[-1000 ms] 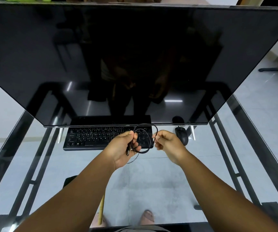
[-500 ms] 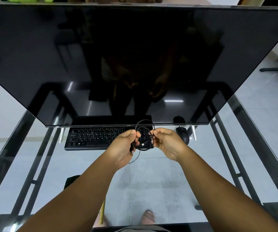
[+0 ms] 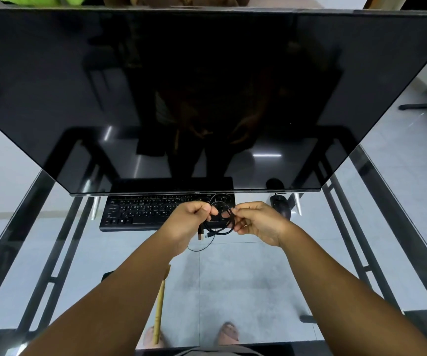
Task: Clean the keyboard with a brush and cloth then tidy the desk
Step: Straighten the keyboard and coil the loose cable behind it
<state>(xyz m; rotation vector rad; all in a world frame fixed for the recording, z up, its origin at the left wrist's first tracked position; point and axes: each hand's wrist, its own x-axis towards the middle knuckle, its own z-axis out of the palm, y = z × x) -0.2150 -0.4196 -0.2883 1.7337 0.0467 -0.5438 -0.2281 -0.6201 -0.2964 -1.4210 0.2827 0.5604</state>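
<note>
From the head camera, both hands were up over the glass desk [image 3: 53, 240], working one coil. The left hand [image 3: 189, 222] had its fingers curled in tight, pinching the near side of a looped black cable [image 3: 220, 222] — its metal plug ends hung just below the knuckles, and a thin loose strand drooped beneath. The right hand [image 3: 256, 222] pinched the coil's other side, fingertips drawn narrow around the loops. The coil was held in the air just in front of the black keyboard [image 3: 135, 211], which lay on the glass right under the lower edge of a big dark monitor [image 3: 207, 86]. A black mouse [image 3: 280, 205] sat to the keyboard's right, apart from it. Through the glass — pale grey floor tiles, the desk's black frame bars, and a thin yellowish stick [image 3: 159, 307] beside the person's feet.
</note>
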